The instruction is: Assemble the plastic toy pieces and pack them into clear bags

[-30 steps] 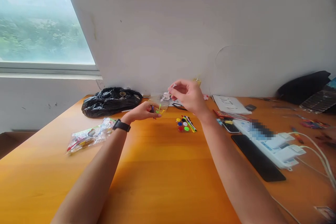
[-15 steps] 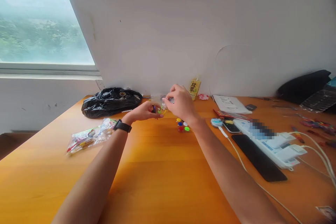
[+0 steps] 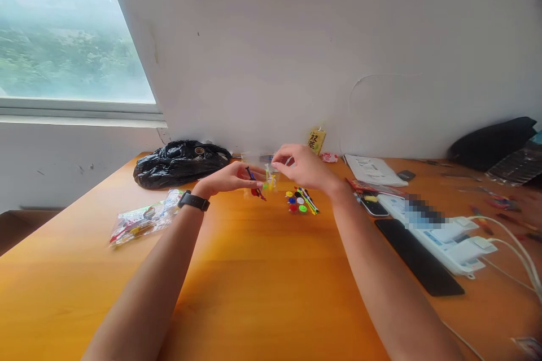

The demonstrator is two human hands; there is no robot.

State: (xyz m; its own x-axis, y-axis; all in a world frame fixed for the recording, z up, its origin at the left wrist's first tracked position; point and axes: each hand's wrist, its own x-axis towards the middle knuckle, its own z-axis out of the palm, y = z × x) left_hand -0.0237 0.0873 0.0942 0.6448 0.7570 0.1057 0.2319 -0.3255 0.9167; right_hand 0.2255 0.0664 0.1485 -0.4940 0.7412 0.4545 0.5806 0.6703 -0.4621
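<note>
Head view looks down along both bare forearms onto a broad orange wooden table [image 3: 254,293] pushed up against a white wall, with a window [image 3: 71,34] off to the left. A crumpled black plastic bag [image 3: 182,162] lies at the far edge by the wall. To the right sits a long white power strip [image 3: 440,231] with plugs and cables, and just beside it on the near side lies a flat black slab [image 3: 419,256]. A clear packet of coloured pieces [image 3: 144,217] lies at the left, well apart from the hands, and a white booklet [image 3: 372,169] rests near the wall. The left hand [image 3: 231,177], a black watch [image 3: 193,201] on its wrist, and the right hand [image 3: 302,168] meet above the far middle of the table. Between them, lifted off the wood, is a cluster of coloured sticks [image 3: 261,182]: the left fingers are pinched closed on its red and blue end, the right fingertips closed on its green and yellow end. Just beside the right wrist, loose coloured discs [image 3: 295,203] lie on the table. A small yellow carton [image 3: 317,140] stands behind, against the wall.
</note>
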